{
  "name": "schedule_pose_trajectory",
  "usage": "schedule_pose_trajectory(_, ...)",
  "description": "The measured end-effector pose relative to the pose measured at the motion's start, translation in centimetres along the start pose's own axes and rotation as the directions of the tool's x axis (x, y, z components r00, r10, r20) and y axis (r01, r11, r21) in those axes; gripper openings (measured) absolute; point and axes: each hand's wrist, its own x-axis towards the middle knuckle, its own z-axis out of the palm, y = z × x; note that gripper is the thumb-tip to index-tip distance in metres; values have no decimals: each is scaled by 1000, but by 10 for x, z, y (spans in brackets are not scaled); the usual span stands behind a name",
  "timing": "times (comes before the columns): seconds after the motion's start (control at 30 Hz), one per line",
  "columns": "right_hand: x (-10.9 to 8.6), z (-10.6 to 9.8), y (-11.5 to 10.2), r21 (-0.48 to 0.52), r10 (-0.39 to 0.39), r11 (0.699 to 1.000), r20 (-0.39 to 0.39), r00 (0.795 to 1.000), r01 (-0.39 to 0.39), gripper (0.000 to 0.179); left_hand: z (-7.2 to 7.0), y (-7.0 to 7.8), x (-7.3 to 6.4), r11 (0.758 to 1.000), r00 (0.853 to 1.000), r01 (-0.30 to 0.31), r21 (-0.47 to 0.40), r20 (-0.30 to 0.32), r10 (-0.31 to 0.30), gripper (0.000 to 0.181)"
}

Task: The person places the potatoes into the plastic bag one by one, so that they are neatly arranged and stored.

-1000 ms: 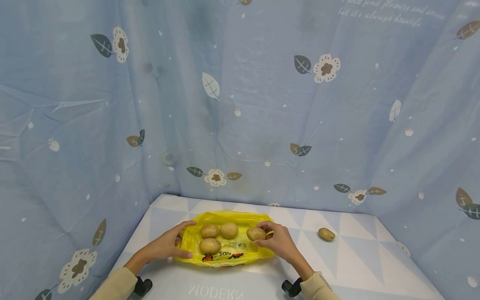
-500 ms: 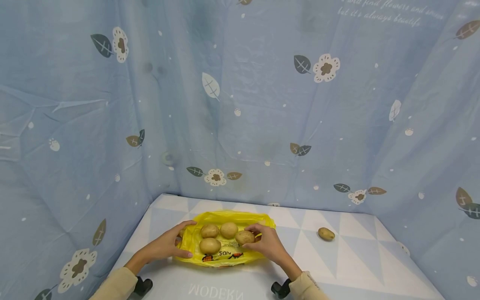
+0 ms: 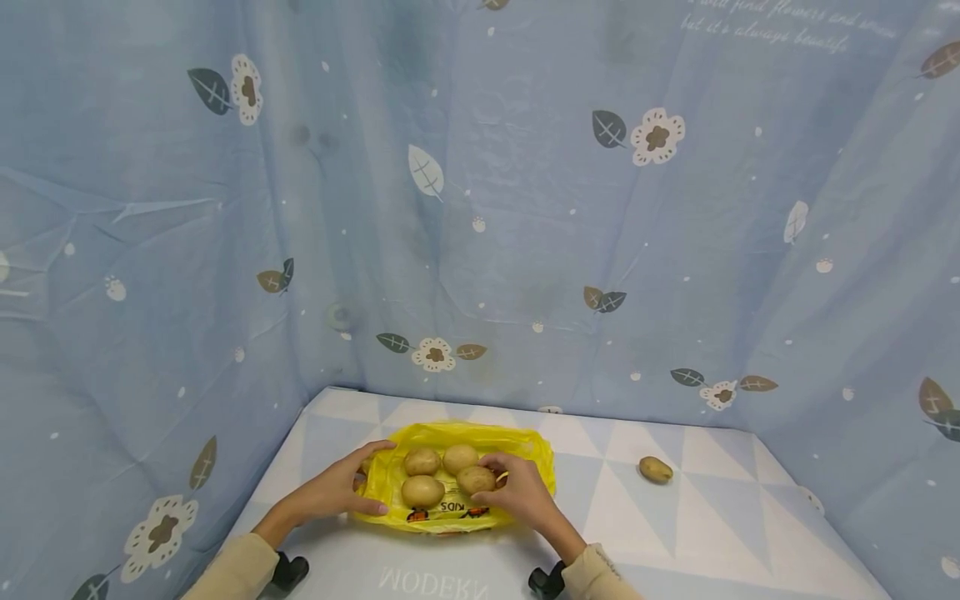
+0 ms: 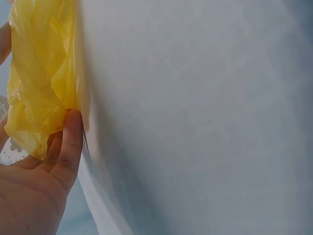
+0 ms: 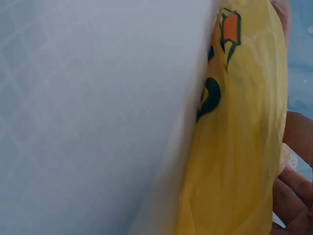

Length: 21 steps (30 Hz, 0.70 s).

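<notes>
A yellow plastic bag [image 3: 528,450] lies spread on the table in the head view, its edges standing up around several potatoes. My left hand [image 3: 330,490] grips its left end; the left wrist view has the thumb and fingers around the crumpled yellow film [image 4: 39,73]. Three potatoes rest together inside: one at the back [image 3: 422,461], another beside it [image 3: 460,457], one in front [image 3: 422,492]. My right hand [image 3: 519,492] pinches a further potato [image 3: 475,479] just right of them, over the bag. In the right wrist view the bag's side [image 5: 234,147] hides most of that potato.
A lone potato [image 3: 656,470] lies on the table to the right of the bag. The table cover [image 3: 712,517] has white and pale blue triangles. Blue printed curtains [image 3: 525,250] stand behind and at both sides.
My right hand has carried its potato leftward, from the bag's right end to close beside the other potatoes. My left hand keeps its place at the bag's left end.
</notes>
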Motion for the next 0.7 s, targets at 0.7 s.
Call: schedule_pose_trajectory(0.7, 5, 16, -5, -78, 6, 997, 35, 999, -3, 42, 0, 1, -1, 1000, 1000, 10, -28, 7, -10, 96)
